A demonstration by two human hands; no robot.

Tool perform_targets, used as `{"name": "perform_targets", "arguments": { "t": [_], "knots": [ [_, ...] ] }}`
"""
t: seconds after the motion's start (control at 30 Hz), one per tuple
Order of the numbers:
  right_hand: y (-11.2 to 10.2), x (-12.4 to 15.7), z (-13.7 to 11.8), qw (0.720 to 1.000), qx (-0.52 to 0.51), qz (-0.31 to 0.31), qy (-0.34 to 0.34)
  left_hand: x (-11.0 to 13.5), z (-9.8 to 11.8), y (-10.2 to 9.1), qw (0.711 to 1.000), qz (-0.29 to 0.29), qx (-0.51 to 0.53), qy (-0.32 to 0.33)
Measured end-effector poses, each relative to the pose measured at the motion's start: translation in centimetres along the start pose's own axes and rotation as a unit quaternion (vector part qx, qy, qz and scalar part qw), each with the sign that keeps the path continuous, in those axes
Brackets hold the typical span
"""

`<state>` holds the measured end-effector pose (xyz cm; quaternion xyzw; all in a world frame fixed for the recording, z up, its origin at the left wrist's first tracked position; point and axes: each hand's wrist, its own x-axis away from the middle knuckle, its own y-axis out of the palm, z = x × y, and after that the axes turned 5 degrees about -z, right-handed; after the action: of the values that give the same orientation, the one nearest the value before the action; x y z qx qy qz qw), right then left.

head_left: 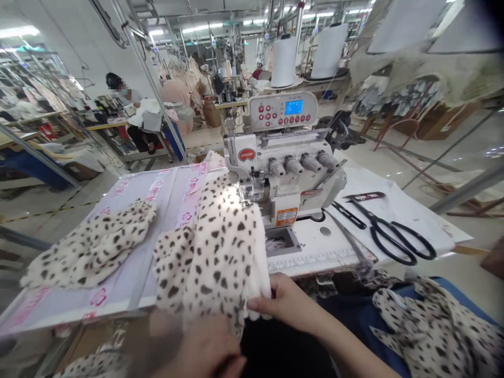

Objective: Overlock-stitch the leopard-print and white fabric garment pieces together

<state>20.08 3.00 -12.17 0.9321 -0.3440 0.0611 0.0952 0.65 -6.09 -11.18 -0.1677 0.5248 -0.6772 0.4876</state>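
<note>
A cream fleece piece with dark spots (220, 247) lies under the presser foot of a white overlock sewing machine (283, 168) and hangs over the table's near edge. My right hand (281, 302) pinches the lower right hem of this fabric, fingers closed on it. My left hand (205, 352) is low at the bottom edge, blurred, with fingers curled under the hanging part of the same fabric. A second spotted piece (94, 247) lies flat on the left of the table.
Black scissors (389, 231) and thread snips (364, 197) lie on the table's right side. More spotted fabric (437, 325) is piled at lower right. Two white thread cones (283, 60) stand behind the machine. Another person (126, 105) sits at a far bench.
</note>
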Motion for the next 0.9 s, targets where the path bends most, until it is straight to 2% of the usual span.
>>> {"name": "perform_targets", "arguments": {
  "t": [0.03,0.07,0.13,0.2,0.3,0.4,0.53,0.67,0.77,0.87,0.9],
  "knots": [
    [0.3,0.4,0.2,1.0,0.014,-0.008,0.0,1.9,0.7,2.2,0.998,-0.025,0.043,0.03],
    [0.7,0.6,0.4,1.0,0.02,-0.012,-0.005,3.3,1.2,4.3,0.997,-0.033,0.067,-0.02],
    [1.3,1.1,0.6,1.0,0.016,-0.016,-0.013,5.0,1.7,7.4,0.988,0.003,0.084,-0.128],
    [1.9,1.5,0.8,0.999,0.014,-0.03,-0.016,5.8,1.6,9.1,0.967,0.082,0.065,-0.231],
    [2.8,2.4,1.0,0.998,0.0,-0.052,-0.031,6.1,1.0,9.5,0.938,0.162,0.016,-0.307],
    [4.2,3.5,0.7,0.998,-0.014,-0.048,-0.04,5.6,0.5,8.7,0.928,0.186,-0.008,-0.323],
    [6.3,4.8,-0.1,0.998,-0.021,-0.039,-0.05,4.5,-0.1,7.6,0.921,0.238,-0.007,-0.308],
    [7.3,5.3,-0.1,0.996,-0.037,-0.036,-0.071,4.9,-1.6,5.6,0.927,0.227,0.012,-0.298],
    [8.0,5.8,0.7,0.997,0.011,-0.004,-0.083,6.7,-1.4,2.4,0.941,0.191,0.061,-0.272],
    [9.9,6.7,1.4,0.993,0.084,0.016,-0.08,9.0,1.0,-2.2,0.955,0.131,0.085,-0.251],
    [10.8,7.0,1.5,0.991,0.104,0.012,-0.08,9.5,2.1,-3.6,0.961,0.088,0.073,-0.251]
  ]
}}
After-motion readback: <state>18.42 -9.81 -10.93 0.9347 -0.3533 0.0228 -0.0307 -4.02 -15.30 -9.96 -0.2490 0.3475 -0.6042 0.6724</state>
